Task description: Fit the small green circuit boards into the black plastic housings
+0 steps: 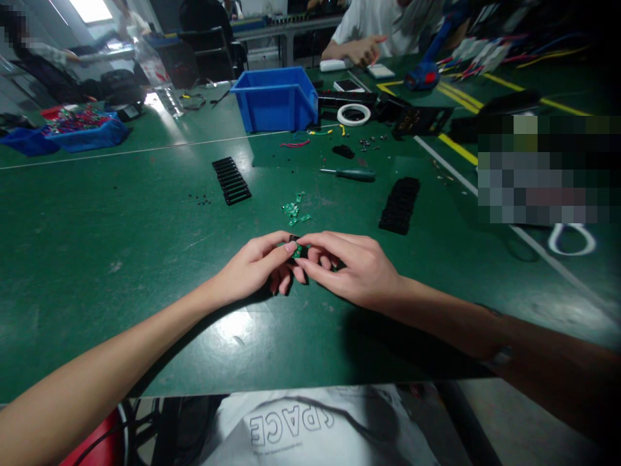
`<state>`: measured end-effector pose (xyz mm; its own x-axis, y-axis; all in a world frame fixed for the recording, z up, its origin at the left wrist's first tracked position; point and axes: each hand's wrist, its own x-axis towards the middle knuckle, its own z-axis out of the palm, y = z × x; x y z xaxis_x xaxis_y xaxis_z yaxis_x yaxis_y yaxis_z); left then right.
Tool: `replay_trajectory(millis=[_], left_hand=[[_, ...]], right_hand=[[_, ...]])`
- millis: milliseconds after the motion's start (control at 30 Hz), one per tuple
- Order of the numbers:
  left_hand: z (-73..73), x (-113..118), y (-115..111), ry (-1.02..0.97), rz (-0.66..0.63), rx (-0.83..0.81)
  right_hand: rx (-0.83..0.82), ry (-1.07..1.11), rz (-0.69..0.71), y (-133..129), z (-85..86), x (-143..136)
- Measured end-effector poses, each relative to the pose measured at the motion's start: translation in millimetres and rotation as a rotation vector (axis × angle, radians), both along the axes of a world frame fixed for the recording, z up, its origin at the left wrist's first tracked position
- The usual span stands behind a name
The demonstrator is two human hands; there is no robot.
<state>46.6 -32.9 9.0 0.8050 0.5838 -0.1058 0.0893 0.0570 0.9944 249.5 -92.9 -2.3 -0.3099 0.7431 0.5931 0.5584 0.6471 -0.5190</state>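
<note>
My left hand point(259, 262) is closed, its thumb pressing on a small black plastic part point(294, 239). A small green circuit board point(297, 251) lies against that part, and the fingertips of my right hand point(356, 264) pinch it from the other side. Both hands meet low over the green table; my fingers hide most of what they hold. Just beyond them is a loose pile of small green circuit boards point(291, 210). A row of black slotted pieces point(231, 181) lies to the left, and a stack of similar black pieces point(400, 206) to the right.
A green-handled screwdriver point(356, 175) lies past the boards. Behind it stand a blue bin point(276, 100) and a white tape ring point(354, 115). Tiny dark bits point(200, 199) are scattered at left. A bottle point(158, 74) and a cordless drill point(422, 76) stand farther back, near a co-worker's hand point(363, 50).
</note>
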Motion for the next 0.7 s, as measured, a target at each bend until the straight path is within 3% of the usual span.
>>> replay_trajectory(millis=[700], left_hand=[[0.3,0.2,-0.8,0.031,-0.001,0.024]], right_hand=[[-0.011,-0.029,0.009,0.7,-1.0,0.4]])
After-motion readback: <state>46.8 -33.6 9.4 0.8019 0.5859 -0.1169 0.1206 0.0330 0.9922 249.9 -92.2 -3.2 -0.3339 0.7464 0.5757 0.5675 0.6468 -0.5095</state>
